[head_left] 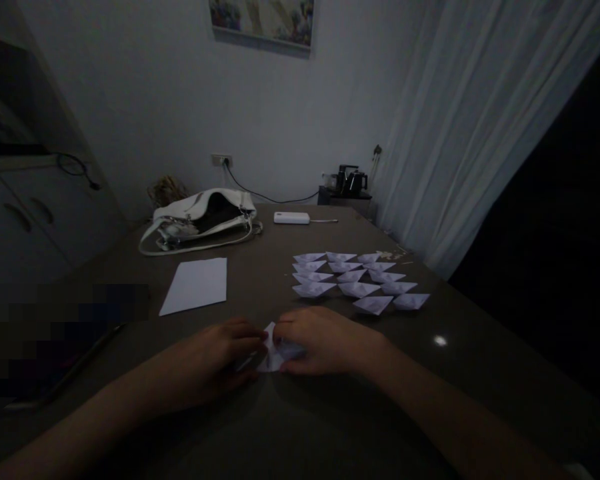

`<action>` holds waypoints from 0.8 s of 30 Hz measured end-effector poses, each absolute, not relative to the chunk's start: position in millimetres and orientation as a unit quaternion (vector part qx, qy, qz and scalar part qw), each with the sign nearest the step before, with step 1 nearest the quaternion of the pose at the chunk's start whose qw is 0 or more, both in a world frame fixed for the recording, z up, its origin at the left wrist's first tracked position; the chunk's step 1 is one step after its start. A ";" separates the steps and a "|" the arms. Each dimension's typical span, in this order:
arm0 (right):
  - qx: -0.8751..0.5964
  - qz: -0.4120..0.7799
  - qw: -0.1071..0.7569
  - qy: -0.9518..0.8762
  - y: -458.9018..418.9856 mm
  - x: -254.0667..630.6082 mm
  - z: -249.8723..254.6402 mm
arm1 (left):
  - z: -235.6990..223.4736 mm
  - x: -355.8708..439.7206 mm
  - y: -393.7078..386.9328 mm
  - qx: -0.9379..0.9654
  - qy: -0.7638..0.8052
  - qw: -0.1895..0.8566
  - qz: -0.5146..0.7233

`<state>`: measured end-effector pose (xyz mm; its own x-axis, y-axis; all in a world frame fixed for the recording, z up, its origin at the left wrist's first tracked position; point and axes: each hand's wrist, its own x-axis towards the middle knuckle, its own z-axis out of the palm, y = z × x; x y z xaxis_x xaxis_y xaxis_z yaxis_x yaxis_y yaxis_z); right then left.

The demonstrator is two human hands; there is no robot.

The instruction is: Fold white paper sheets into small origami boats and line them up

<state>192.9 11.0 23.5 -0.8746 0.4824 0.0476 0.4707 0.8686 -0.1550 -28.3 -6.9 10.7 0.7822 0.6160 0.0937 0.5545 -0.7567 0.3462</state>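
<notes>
Bare forearms (445, 407) extend over a glossy dark-brown table (300, 433), head cam. L hand (230, 350) & R hand (320, 341) pinch opp. sides of a small folded white paper (274, 357) betw. them, fingers curled in. Beyond R: rows of white folded-paper boats (359, 289). Beyond L: flat four-sided white paper (197, 287), white strapped handbag (195, 207) behind.

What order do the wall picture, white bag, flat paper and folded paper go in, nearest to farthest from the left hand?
1. Folded paper: right at the left hand, on its right.
2. Flat paper: on the table, just beyond the hand.
3. White bag: farther back, behind the flat paper.
4. Wall picture: high on the far wall.
</notes>
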 end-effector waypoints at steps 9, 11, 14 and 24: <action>-0.261 0.027 0.027 -0.964 3.6 187.5 23.5 | 16.3 -32.7 -6.8 0.919 0.333 0.194 0.083; -0.263 0.020 0.025 -0.964 2.6 186.9 22.9 | 16.3 -35.0 -6.3 0.916 0.340 0.198 0.079; -0.267 0.010 0.022 -0.963 1.0 185.8 22.5 | 15.5 -38.8 -5.4 0.915 0.340 0.206 0.074; -0.269 0.007 0.034 -0.962 0.1 183.1 22.4 | 10.9 -24.6 -7.1 0.911 0.352 0.190 0.105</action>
<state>183.1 0.1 22.4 -0.8526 0.5189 0.0617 0.5180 0.8548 -0.0311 -24.6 -7.1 10.9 0.7306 0.6803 0.0584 0.6001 -0.6805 0.4204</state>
